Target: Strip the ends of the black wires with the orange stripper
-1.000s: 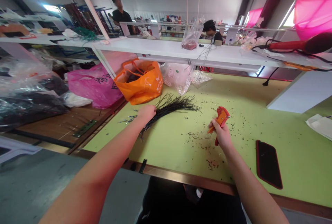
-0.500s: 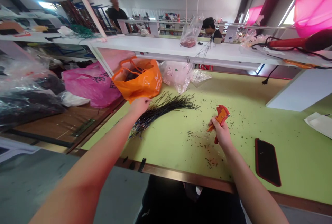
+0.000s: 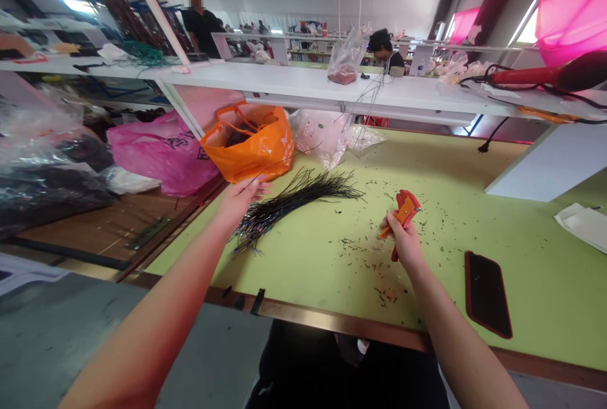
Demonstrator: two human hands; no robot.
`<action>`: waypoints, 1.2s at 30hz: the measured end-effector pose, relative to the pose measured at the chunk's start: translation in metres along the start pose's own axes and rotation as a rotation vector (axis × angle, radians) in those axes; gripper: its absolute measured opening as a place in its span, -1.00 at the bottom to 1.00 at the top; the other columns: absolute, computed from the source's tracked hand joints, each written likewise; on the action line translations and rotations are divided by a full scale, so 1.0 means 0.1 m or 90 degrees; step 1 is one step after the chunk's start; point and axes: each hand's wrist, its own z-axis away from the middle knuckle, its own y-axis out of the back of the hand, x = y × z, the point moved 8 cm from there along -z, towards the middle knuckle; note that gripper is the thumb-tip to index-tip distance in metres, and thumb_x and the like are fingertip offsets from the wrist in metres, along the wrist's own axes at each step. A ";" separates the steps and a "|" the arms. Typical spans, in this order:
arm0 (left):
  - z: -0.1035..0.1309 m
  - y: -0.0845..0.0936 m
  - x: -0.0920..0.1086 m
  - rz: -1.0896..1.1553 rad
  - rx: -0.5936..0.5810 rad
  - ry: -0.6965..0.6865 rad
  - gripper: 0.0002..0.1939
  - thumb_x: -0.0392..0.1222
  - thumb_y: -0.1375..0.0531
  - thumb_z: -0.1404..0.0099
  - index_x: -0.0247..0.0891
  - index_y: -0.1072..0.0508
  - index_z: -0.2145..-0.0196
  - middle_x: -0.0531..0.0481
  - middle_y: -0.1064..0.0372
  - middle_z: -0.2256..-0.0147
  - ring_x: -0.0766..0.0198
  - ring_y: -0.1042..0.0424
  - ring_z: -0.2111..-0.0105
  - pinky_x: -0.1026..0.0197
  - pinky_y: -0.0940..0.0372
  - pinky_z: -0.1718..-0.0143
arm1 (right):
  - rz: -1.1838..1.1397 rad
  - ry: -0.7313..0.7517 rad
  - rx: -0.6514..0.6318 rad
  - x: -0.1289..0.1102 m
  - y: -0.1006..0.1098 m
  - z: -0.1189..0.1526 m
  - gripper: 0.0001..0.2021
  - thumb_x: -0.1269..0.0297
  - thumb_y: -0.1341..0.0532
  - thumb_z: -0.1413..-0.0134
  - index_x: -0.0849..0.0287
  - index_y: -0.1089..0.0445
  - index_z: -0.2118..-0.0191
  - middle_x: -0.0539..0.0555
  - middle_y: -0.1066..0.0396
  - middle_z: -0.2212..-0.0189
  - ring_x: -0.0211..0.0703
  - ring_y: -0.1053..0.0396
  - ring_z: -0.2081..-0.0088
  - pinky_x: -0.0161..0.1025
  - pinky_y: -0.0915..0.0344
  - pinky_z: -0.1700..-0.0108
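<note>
My left hand (image 3: 243,197) is over the left part of the green table, just in front of the orange bag. A thin black wire (image 3: 296,154) is pinched between its thumb and forefinger and slants up to the right, while the other fingers are loosely spread. Right below lies a bundle of black wires (image 3: 303,197), with coloured tips at its near left end. My right hand (image 3: 406,243) is wrapped round the handles of a red and orange wire stripper (image 3: 406,210), jaws pointing up. Short black offcuts (image 3: 365,251) are scattered around it.
An orange bag (image 3: 258,153), a pink bag (image 3: 164,153) and a clear plastic bag (image 3: 320,134) stand behind on the left. A phone (image 3: 488,294) lies at the right. A white shelf (image 3: 284,80) crosses the back, holding a red heat gun (image 3: 535,77). Two people are farther off.
My left hand has moved slightly left and turned, its fingers loosening, and a single wire now shows raised from it above the bundle. My right hand with the stripper has stayed put.
</note>
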 end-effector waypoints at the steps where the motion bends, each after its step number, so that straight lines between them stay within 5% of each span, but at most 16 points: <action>1: 0.10 -0.03 0.00 0.007 -0.015 0.000 -0.08 0.55 -0.34 -0.12 -0.34 -0.58 -0.08 -0.30 -0.64 0.03 0.01 -0.63 0.11 0.07 -0.53 0.09 | 0.001 -0.003 -0.003 -0.01 -0.01 0.01 -0.45 -0.38 -0.37 -0.05 0.08 -0.47 0.34 0.17 -0.52 0.31 0.06 -0.49 0.24 -0.03 -0.54 0.19; 6: 0.72 -0.26 -0.11 -0.061 -0.148 -0.011 -0.11 0.60 -0.24 -0.22 -0.26 -0.63 -0.10 -0.26 -0.67 0.08 -0.06 -0.64 0.12 -0.08 -0.54 -0.01 | -0.041 -0.009 -0.052 -0.03 -0.10 0.05 -0.47 -0.35 -0.38 -0.07 0.08 -0.47 0.34 0.13 -0.49 0.33 0.03 -0.49 0.25 -0.04 -0.54 0.19; 11: 1.23 -0.47 -0.35 -0.413 -0.349 -0.136 -0.45 0.29 -0.10 -0.43 -0.08 -0.70 -0.03 -0.15 -0.65 -0.04 -0.12 -0.57 -0.09 -0.18 -0.39 -0.27 | -0.091 -0.016 -0.040 -0.05 -0.08 0.03 -0.54 -0.27 -0.37 -0.10 0.05 -0.39 0.32 0.10 -0.47 0.36 0.05 -0.49 0.24 -0.03 -0.54 0.20; 17: 1.36 -0.64 -0.31 -0.637 -0.314 -0.234 -0.52 -0.17 -0.10 -0.39 -0.12 -0.64 -0.15 -0.18 -0.57 -0.17 -0.11 -0.51 -0.17 -0.15 -0.37 -0.28 | -0.129 -0.001 -0.003 -0.09 0.03 -0.04 -0.60 -0.18 -0.37 -0.11 0.03 -0.36 0.26 0.08 -0.43 0.35 0.04 -0.51 0.24 -0.03 -0.55 0.17; 19: 1.45 -0.92 -0.17 -0.621 -0.319 -0.272 -0.54 -0.20 -0.09 -0.44 -0.11 -0.63 -0.17 -0.16 -0.59 -0.14 -0.07 -0.53 -0.13 -0.12 -0.40 -0.23 | -0.116 0.005 0.004 -0.09 0.05 -0.04 -0.60 -0.20 -0.35 -0.13 0.03 -0.35 0.25 0.09 -0.44 0.34 0.06 -0.53 0.23 -0.03 -0.55 0.19; 25: 1.85 -2.20 0.11 -0.601 -0.433 -0.442 -0.76 -0.13 -0.20 -0.53 -0.18 -0.67 0.05 -0.16 -0.65 0.09 0.03 -0.59 0.12 0.00 -0.47 0.05 | -0.117 -0.001 0.022 -0.06 0.05 -0.05 -0.58 -0.21 -0.38 -0.10 0.04 -0.38 0.28 0.08 -0.46 0.37 0.03 -0.53 0.25 -0.06 -0.54 0.22; 28: 1.91 -2.60 0.11 -0.627 -0.452 -0.471 -0.78 -0.19 -0.20 -0.53 -0.25 -0.67 0.13 -0.22 -0.63 0.20 0.01 -0.59 0.15 0.01 -0.46 0.14 | -0.118 -0.006 0.024 -0.04 0.06 -0.05 -0.58 -0.21 -0.40 -0.07 0.05 -0.39 0.31 0.08 -0.45 0.37 0.01 -0.50 0.26 -0.09 -0.53 0.26; 32: 1.85 -2.71 0.08 -0.591 -0.441 -0.438 -0.73 -0.26 -0.17 -0.53 -0.26 -0.68 0.22 -0.25 -0.61 0.24 0.00 -0.58 0.16 -0.04 -0.48 0.12 | -0.100 -0.009 0.020 -0.05 0.07 -0.04 -0.58 -0.22 -0.38 -0.11 0.05 -0.40 0.29 0.10 -0.49 0.34 0.03 -0.51 0.25 -0.10 -0.52 0.27; 36: 1.68 -2.46 0.13 -0.384 -0.352 -0.356 -0.73 -0.15 -0.14 -0.57 -0.15 -0.68 0.10 -0.11 -0.66 0.15 0.11 -0.61 0.18 0.04 -0.51 0.08 | -0.155 -0.035 -0.060 -0.11 -0.02 0.01 -0.58 -0.21 -0.38 -0.11 0.06 -0.42 0.32 0.06 -0.49 0.38 0.00 -0.52 0.28 -0.09 -0.53 0.23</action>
